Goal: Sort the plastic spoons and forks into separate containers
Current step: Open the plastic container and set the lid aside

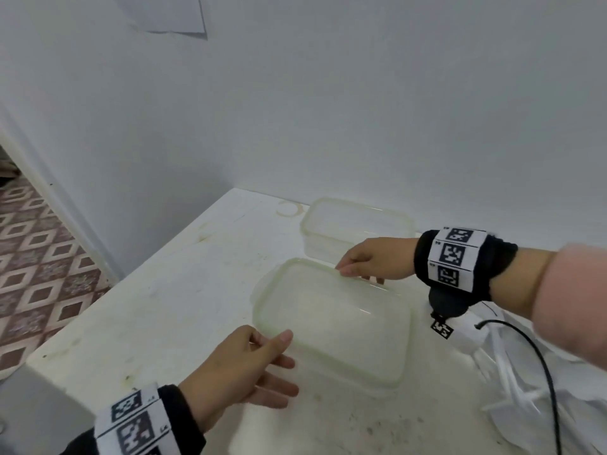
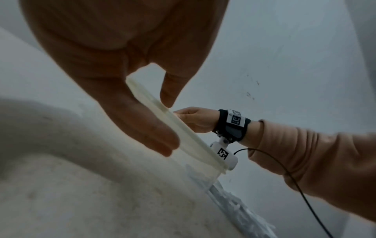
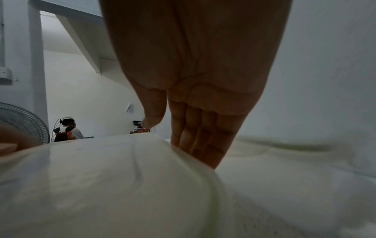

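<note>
Your left hand [image 1: 249, 366] pinches the near-left corner of the nearer container [image 1: 331, 320], thumb on top of the rim and fingers spread under and against the wall; in the left wrist view the rim sits clamped between thumb and fingers. Your right hand [image 1: 374, 259] takes the far rim at about one o'clock of that box, fingertips curled over the edge, thumb hidden from the head camera. The box looks raised or tilted a little off the white table [image 1: 170, 290], though how far is hard to tell.

Judging by the grip, you are placing this box. Keep both pinches even so the thin plastic does not twist, set it flat, and leave a gap to the second container [image 1: 358, 224], which stands at twelve o'clock, just beyond your right hand. Keep its open mouth free toward three o'clock, where the cutlery lies.

Count: two clear containers, both empty as far as shows. The plastic spoons and forks [image 1: 525, 389] lie in a pale heap, apparently in clear wrapping, at about four o'clock; individual pieces blur together, so no count is possible. One black cable [image 1: 538, 353] loops across them.
</note>
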Tool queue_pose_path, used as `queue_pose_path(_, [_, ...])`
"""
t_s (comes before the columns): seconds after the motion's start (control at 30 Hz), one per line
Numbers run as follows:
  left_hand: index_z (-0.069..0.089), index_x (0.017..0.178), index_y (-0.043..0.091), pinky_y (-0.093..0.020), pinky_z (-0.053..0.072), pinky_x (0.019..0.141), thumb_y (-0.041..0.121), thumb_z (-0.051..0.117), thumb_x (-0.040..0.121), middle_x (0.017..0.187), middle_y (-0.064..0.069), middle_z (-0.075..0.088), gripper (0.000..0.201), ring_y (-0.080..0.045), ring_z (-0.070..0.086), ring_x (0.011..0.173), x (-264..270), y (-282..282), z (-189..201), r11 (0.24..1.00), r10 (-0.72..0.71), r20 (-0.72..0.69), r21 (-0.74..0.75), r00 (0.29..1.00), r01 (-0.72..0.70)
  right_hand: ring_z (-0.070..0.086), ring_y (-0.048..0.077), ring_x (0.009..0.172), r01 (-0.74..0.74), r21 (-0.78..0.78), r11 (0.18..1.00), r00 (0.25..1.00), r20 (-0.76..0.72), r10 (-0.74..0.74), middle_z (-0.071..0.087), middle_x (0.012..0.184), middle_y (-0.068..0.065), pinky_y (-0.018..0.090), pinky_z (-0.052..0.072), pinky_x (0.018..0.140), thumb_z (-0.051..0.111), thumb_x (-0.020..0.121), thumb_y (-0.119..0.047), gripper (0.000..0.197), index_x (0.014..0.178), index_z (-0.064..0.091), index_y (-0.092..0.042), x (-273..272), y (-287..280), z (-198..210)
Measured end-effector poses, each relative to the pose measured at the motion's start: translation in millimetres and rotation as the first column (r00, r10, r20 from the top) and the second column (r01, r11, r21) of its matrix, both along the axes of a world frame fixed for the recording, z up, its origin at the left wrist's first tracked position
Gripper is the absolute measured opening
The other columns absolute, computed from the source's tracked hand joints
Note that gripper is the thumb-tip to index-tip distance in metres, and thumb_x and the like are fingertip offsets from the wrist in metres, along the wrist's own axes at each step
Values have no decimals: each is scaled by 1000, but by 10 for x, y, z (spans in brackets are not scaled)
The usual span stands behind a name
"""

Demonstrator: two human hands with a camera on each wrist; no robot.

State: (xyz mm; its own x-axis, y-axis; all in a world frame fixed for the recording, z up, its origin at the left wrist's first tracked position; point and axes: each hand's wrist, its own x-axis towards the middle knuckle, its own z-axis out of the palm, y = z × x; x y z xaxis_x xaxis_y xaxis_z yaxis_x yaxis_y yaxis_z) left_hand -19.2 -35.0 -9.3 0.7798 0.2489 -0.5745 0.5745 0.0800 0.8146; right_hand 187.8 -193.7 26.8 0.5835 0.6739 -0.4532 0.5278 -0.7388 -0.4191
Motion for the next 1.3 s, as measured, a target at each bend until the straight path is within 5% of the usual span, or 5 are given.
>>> queue_pose_path(0.33, [51, 108, 1, -40, 61, 69, 26, 61, 94, 93, -16, 65, 31, -29, 68, 70, 101, 168, -14, 990, 91, -23, -102, 996, -93, 65, 23, 68, 168, 28, 985, 784, -610, -116, 65, 81, 16, 36, 58, 74, 63, 91, -17, 20, 94, 56, 2, -61, -241, -224])
queue_pose_path(0.63, [72, 61, 7, -33, 61, 73, 30, 53, 89, 89, -18, 73, 41, -31, 61, 84, 186, 88, -101, 977, 8, 82, -214, 997, 10, 62, 24, 67, 403, 2, 915, 638, -717, -280, 63, 75, 12, 38, 57, 66, 66, 87, -13, 12, 84, 58, -4, -220, -434, -265])
queue_pose_path(0.77, [62, 78, -2, -34, 59, 78, 35, 54, 81, 91, -26, 68, 37, -31, 62, 85, 195, 120, -161, 966, -28, 100, -252, 995, 52, 62, 22, 68, 428, 31, 903, 602, -756, -259, 63, 80, 12, 36, 57, 66, 67, 83, -16, 18, 89, 56, -3, -235, -487, -317])
queue_pose_path(0.93, [47, 78, 3, -17, 50, 57, 31, 51, 93, 60, -10, 58, 32, -9, 60, 55, 214, 129, -213, 990, -29, 128, -135, 991, 47, 63, 20, 71, 442, 93, 892, 597, -773, -216, 61, 88, 14, 34, 57, 68, 70, 81, -23, 29, 96, 56, -2, -206, -542, -408])
queue_pose_path(1.3, [48, 90, 3, -28, 53, 57, 46, 62, 73, 71, -9, 66, 49, -20, 63, 61, 210, 168, -185, 996, -84, 83, -5, 993, 85, 67, 26, 79, 417, 177, 892, 761, -604, -236, 69, 91, 20, 28, 56, 64, 71, 77, -37, 53, 102, 58, 8, -285, -562, -335])
